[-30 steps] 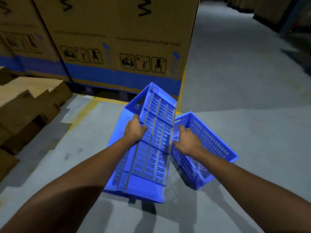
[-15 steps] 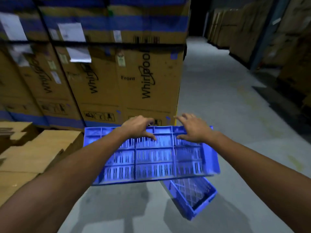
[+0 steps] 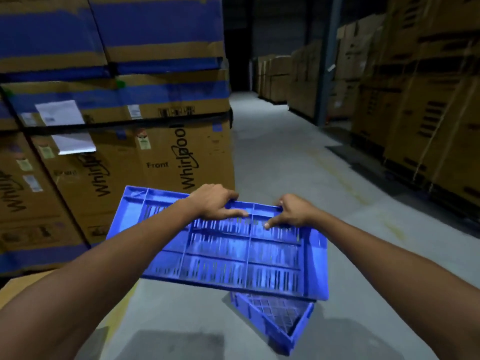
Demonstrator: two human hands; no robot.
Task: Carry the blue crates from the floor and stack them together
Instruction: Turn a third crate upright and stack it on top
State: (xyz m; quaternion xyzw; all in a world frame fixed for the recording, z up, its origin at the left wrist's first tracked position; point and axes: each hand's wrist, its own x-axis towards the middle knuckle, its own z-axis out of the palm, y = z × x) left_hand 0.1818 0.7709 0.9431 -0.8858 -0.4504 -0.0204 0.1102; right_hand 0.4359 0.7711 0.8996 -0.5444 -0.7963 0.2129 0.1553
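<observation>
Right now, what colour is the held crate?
Blue crate, with slotted panels; clearest in head view.

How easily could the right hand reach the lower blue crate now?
Probably no: the right hand grips the far rim of the upper crate, which covers part of the lower crate.

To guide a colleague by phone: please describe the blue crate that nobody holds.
Find the tall Whirlpool boxes on the left. Before them, the left hand and right hand hold one blue crate up. The wanted crate lies below its right end on the grey floor, untouched, mesh bottom showing.
</observation>
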